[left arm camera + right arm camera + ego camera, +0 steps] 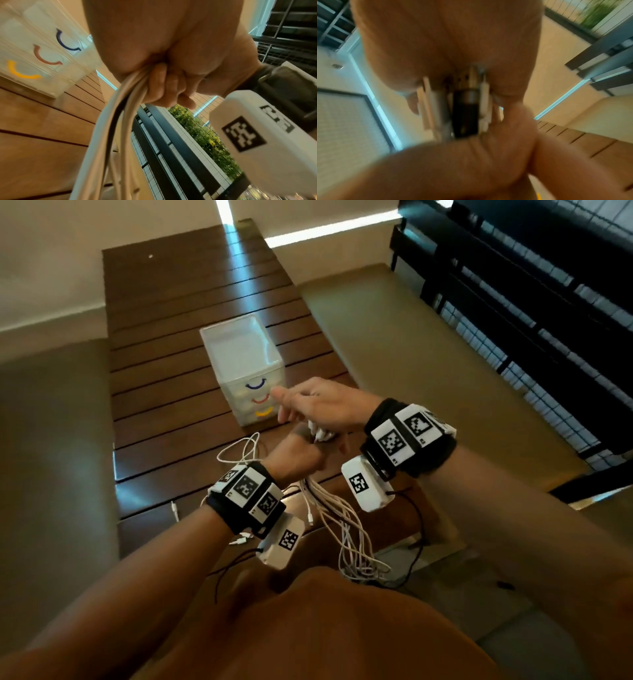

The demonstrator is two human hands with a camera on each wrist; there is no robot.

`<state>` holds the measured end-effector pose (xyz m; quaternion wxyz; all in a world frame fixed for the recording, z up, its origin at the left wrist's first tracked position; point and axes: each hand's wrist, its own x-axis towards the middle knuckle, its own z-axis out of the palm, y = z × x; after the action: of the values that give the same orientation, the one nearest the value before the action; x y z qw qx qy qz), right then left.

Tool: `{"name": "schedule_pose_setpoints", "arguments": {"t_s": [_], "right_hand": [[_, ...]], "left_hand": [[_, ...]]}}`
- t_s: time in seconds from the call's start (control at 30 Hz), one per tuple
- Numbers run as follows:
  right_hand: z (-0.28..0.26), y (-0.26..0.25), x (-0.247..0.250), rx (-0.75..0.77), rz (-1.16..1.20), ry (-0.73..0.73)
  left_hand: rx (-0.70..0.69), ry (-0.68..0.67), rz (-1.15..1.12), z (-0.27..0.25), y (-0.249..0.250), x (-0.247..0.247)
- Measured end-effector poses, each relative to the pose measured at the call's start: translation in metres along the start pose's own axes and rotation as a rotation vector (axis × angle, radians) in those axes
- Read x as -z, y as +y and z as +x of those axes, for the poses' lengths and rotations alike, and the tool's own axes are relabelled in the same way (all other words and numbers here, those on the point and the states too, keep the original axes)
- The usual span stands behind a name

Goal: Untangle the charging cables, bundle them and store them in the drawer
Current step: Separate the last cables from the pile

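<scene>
Cables [337, 517] bunched in left hand [297, 455], fist tight round strands, loops hanging off tabletop [164, 378] edge. Right hand [318, 405] pinches plug ends above fist. Advice: align plugs first, then coil. Drawer unit [245, 371] just beyond, drawers closed.

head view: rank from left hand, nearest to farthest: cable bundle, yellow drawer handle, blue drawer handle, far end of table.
1. cable bundle: in the left hand grip, strands hanging toward the person.
2. yellow drawer handle: lowest on the drawer unit, just beyond the hand.
3. blue drawer handle: top drawer, above the yellow.
4. far end of table: well behind the unit.
</scene>
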<state>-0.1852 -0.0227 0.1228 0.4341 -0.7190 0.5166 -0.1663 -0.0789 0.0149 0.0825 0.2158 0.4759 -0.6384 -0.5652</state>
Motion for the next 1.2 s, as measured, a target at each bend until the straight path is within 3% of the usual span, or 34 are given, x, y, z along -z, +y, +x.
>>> {"name": "schedule_pose_setpoints", "arguments": {"t_s": [0.07, 0.2, 0.3, 0.5, 0.57, 0.63, 0.7, 0.77, 0.93, 1.1, 1.2], "right_hand": [[0.009, -0.006, -0.014, -0.009, -0.009, -0.134], [0.026, -0.010, -0.040, 0.040, -0.016, -0.205], [0.035, -0.011, -0.058, 0.101, 0.000, -0.229], [0.050, -0.018, -0.083, 0.172, 0.099, -0.445], [0.060, -0.014, -0.087, 0.147, 0.160, -0.440], [0.073, 0.001, -0.098, 0.073, 0.209, -0.393], [0.084, 0.021, -0.115, 0.073, 0.100, -0.407], [0.087, 0.037, -0.135, 0.110, -0.049, -0.511], [0.080, 0.028, -0.181, 0.257, -0.281, -0.696], [0.083, 0.035, -0.220, 0.431, -0.627, -0.760], [0.083, 0.042, -0.229, 0.425, -0.600, -0.651]], "left_hand": [[0.039, 0.079, 0.013, -0.008, -0.010, 0.009], [0.136, 0.279, 0.081, -0.020, -0.023, 0.021], [0.158, 0.226, 0.047, -0.026, -0.026, 0.025], [0.101, 0.360, -0.064, -0.053, -0.047, 0.036], [0.093, 0.408, -0.135, -0.064, -0.059, 0.043], [0.153, 0.552, -0.213, -0.082, -0.075, 0.052], [0.261, 0.729, -0.354, -0.105, -0.092, 0.062], [0.292, 0.857, -0.500, -0.126, -0.108, 0.067], [0.303, 1.040, -0.762, -0.160, -0.123, 0.062], [0.248, 1.045, -0.852, -0.184, -0.136, 0.058], [0.210, 1.027, -0.898, -0.192, -0.139, 0.060]]}}
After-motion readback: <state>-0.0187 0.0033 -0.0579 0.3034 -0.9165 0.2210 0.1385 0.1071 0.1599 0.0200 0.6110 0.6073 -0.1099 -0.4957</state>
